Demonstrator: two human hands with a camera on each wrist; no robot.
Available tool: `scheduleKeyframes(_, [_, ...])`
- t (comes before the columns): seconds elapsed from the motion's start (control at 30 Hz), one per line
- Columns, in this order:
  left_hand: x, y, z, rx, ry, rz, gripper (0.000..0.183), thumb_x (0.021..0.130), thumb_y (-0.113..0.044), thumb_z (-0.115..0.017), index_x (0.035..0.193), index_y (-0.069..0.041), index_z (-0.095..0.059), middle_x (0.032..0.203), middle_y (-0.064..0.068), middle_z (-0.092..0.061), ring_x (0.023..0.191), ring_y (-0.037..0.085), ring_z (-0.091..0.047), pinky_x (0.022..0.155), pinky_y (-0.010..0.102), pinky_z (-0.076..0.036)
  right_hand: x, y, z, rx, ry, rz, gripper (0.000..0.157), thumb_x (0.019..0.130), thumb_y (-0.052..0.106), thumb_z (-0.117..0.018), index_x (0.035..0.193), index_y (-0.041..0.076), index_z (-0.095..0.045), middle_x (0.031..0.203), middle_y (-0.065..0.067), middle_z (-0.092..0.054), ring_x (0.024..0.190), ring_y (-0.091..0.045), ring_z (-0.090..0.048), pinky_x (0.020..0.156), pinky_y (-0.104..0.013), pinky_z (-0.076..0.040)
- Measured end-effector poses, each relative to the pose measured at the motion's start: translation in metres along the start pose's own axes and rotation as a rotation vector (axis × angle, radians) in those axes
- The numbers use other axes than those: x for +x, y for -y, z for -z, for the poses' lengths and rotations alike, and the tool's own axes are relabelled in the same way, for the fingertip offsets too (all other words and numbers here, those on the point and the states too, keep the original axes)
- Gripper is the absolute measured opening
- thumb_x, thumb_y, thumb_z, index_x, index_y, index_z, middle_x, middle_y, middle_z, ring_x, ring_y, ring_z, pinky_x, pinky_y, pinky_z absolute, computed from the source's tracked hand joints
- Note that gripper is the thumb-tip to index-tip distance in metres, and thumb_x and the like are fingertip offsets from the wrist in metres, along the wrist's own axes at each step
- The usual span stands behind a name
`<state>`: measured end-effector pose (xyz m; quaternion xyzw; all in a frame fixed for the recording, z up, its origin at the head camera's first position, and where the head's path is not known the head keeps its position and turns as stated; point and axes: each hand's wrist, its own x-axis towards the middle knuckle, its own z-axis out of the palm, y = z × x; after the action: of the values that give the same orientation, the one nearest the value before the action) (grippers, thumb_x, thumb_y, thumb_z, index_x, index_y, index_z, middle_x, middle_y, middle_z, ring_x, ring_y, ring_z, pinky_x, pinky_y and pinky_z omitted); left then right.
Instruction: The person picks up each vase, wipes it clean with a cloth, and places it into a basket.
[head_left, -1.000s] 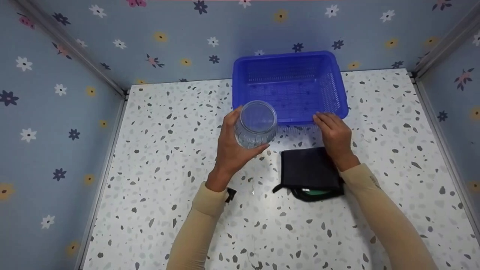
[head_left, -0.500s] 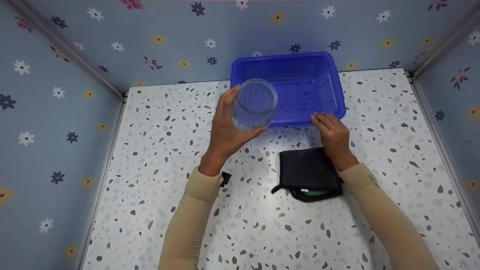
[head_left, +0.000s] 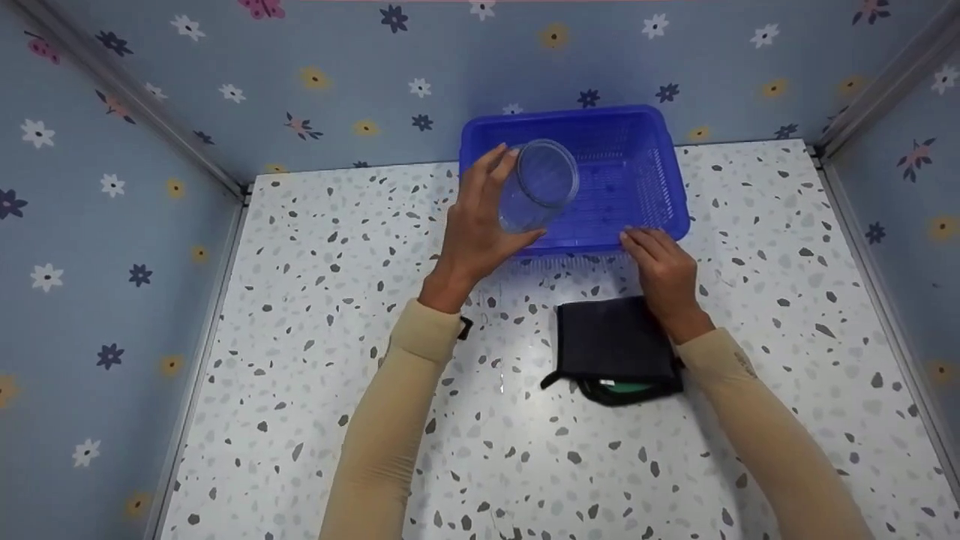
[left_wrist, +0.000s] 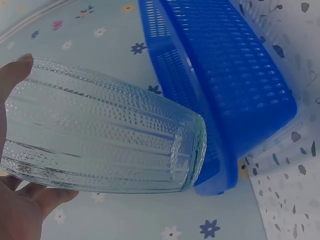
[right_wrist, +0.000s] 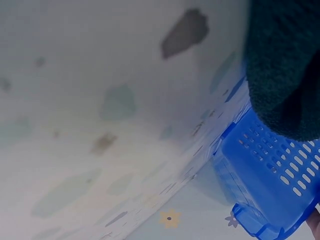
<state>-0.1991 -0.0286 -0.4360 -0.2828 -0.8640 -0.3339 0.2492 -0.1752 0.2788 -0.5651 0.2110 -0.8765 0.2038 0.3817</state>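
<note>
My left hand [head_left: 474, 232] grips a clear ribbed glass jar [head_left: 534, 196], thumb on the near side and fingers on the far side. Tilted, with one round end toward the head camera, the jar overlaps the left half of a blue plastic basket [head_left: 615, 196]. In the left wrist view, the narrower end of the jar [left_wrist: 107, 132] lies beside the basket's rim [left_wrist: 212, 107]. At the basket's front right rim, my right hand [head_left: 666, 271] pinches the edge with its fingers. The right wrist view shows the basket's slotted wall [right_wrist: 272, 165] and part of those fingers.
A black fabric pouch or folded cloth [head_left: 615, 341], with a bit of green at its lower edge, lies beneath the right wrist. Dark green fabric [right_wrist: 285, 65] fills the right wrist view's upper corner. Behind the basket rises a flowered wall [head_left: 360, 82] bordering the speckled table [head_left: 300, 315].
My left hand has carried the jar forward, then rightward, from the basket's front edge to over its left half. The right hand stays at the rim; the black cloth item has not moved.
</note>
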Motion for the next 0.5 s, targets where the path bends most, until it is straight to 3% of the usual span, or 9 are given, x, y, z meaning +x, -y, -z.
scheduleKeyframes(0.13, [0.005,0.004,-0.014,0.057,0.086,0.028,0.099,0.078,-0.038,-0.096,0.157,-0.009,-0.042,0.160,0.020,-0.043,0.147,0.037,-0.044,0.092,0.046,-0.061,0.000,0.000,-0.002,-0.005,0.000,0.001,0.022,0.100,-0.006,-0.067,0.114,0.002,-0.082,0.116,-0.014,-0.079,0.105,-0.036,-0.074,0.096,-0.054,-0.058])
scheduleKeyframes(0.5, [0.019,0.009,-0.054,0.167,0.361,0.151,0.101,0.085,-0.038,-0.091,0.166,-0.019,-0.034,0.168,0.015,-0.033,0.151,0.036,-0.038,0.101,0.051,-0.057,0.000,0.001,-0.001,0.000,-0.020,-0.012,0.021,0.100,-0.005,-0.067,0.113,0.002,-0.082,0.114,-0.013,-0.079,0.103,-0.035,-0.074,0.095,-0.054,-0.059])
